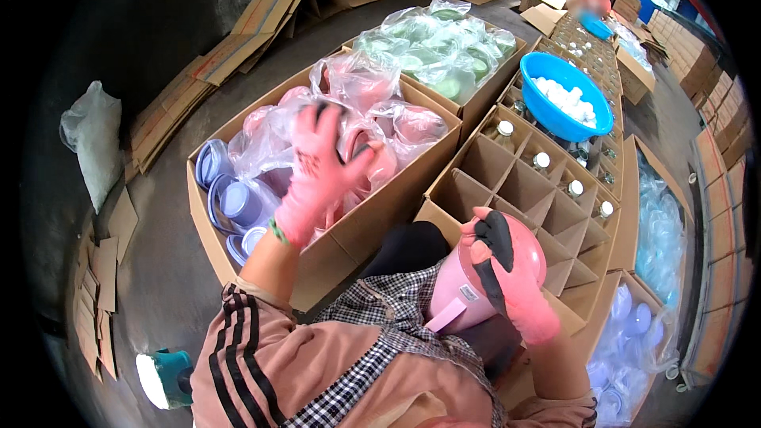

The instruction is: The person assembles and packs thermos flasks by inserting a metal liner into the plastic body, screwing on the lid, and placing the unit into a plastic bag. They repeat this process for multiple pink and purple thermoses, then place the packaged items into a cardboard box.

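Pink jug (pixel 476 277) in right hand (pixel 507 269); cardboard boxes (pixel 333 246) crowd grey floor (pixel 166 269).

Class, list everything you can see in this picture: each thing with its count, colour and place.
pink bottle: one, pink, held by the right hand
box of bagged pink and purple lids: one, brown cardboard, centre left
box of bagged green lids: one, top centre
divided box: one, brown, right of centre, a few capped bottles in its cells
blue basin: one, holding white caps, upper right
flattened cardboard: several sheets, left floor
white bag: one, far left
left hand: pink glove, over the pink lids
right hand: pink glove, on the bottle
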Motion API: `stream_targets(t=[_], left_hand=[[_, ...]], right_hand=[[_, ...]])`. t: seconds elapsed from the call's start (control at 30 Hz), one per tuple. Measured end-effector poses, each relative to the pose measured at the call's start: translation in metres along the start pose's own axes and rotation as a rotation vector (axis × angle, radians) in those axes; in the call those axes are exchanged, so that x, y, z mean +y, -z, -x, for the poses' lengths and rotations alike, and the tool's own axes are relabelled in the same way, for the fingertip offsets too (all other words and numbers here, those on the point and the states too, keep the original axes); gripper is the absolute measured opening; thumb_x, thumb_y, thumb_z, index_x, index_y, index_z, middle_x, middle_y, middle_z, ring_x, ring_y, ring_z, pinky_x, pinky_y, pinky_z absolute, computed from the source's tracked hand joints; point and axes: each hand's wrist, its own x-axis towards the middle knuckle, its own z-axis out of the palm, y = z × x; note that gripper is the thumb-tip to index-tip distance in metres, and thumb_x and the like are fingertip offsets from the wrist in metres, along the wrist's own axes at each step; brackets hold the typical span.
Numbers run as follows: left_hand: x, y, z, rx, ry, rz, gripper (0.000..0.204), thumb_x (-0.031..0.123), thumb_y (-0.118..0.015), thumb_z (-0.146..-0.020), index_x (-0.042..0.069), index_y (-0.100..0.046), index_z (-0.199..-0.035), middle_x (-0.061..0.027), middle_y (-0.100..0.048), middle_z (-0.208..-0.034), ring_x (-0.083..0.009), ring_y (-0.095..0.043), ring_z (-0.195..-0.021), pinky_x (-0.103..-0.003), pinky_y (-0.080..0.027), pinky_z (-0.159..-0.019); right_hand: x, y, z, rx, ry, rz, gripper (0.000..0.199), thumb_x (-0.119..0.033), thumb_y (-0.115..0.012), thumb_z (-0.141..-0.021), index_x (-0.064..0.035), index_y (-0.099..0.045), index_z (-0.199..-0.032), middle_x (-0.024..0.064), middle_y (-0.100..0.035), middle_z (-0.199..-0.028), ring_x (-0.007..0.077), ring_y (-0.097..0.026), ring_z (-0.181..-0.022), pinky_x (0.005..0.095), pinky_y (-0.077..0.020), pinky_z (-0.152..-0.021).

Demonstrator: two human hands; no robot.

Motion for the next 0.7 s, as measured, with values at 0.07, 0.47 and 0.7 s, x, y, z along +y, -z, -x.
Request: stream_targets(t=[0.07,0.47,0.7], left_hand=[[-0.044,-0.014,0.012,-0.189,0.254,-0.392,0.081,0.046,-0.069,-0.057,-0.003,-0.037,-0.114,-0.0274,-0.035,-0.117,-0.0427,-0.035,-0.107,-0.045,-0.031,-0.089],[-0.132,-0.004,0.05,-0.02,0.77,0.322,0.034,0.032,-0.058,-0.077,-0.002,-0.058,-0.084,-0.0188,-0.059,-0.075,-0.0351,-0.055,-0.07,-0.036,-0.043,-0.063],[0.083,0.028,0.048,-0.833,-0.481,0.65,0.046,0.015,-0.066,-0.064,0.004,-0.053,-0.106,-0.0153,-0.051,-0.106,-0.0303,-0.05,-0.094,-0.036,-0.038,-0.085]], right_hand=[[-0.007,0.005,0.011,0.067,0.047,0.258,0.047,-0.001,-0.047,-0.078,-0.002,-0.034,-0.124,0.0086,-0.047,-0.111,0.0147,-0.047,-0.102,0.026,-0.0365,-0.087],[0.016,0.016,0.01,0.094,-0.016,0.067,0.045,-0.036,-0.048,-0.085,0.0025,-0.045,-0.109,0.0108,-0.054,-0.098,0.0148,-0.05,-0.091,0.0266,-0.0396,-0.081],[-0.002,-0.032,-0.021,0.039,0.041,0.199,0.05,-0.01,-0.068,-0.067,-0.0012,-0.047,-0.111,0.0053,-0.053,-0.103,0.0125,-0.049,-0.096,0.0254,-0.0388,-0.082]])
